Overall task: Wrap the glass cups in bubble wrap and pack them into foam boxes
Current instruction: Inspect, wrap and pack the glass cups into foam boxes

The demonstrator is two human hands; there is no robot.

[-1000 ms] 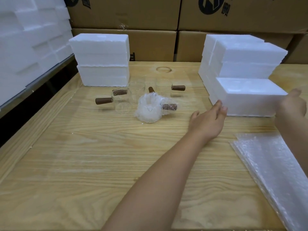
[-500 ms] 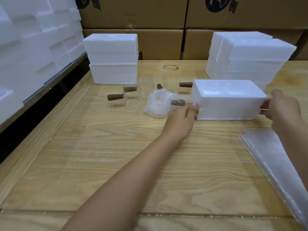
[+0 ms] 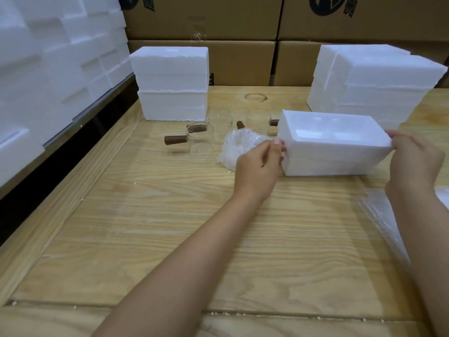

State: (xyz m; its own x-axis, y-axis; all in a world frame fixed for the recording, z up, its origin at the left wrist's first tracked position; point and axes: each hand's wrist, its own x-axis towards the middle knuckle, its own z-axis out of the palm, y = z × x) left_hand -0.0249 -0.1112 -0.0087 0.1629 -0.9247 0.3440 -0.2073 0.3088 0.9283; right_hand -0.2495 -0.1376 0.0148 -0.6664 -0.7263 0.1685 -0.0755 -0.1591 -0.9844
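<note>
A wooden table [image 3: 150,227] carries two stacks of white foam boxes, one at the back left [image 3: 170,83] and one at the back right [image 3: 374,83]. In front of the right stack is a single foam box [image 3: 335,152], white, grainy and rectangular, with shallow hollows in its top. The left hand [image 3: 260,166] pinches its left end with curled fingers, and the right hand [image 3: 418,164] grips its right end. Just left of it lies a cup bundled in bubble wrap [image 3: 239,147]. Behind that stand clear glass cups [image 3: 200,142] with brown handles.
</note>
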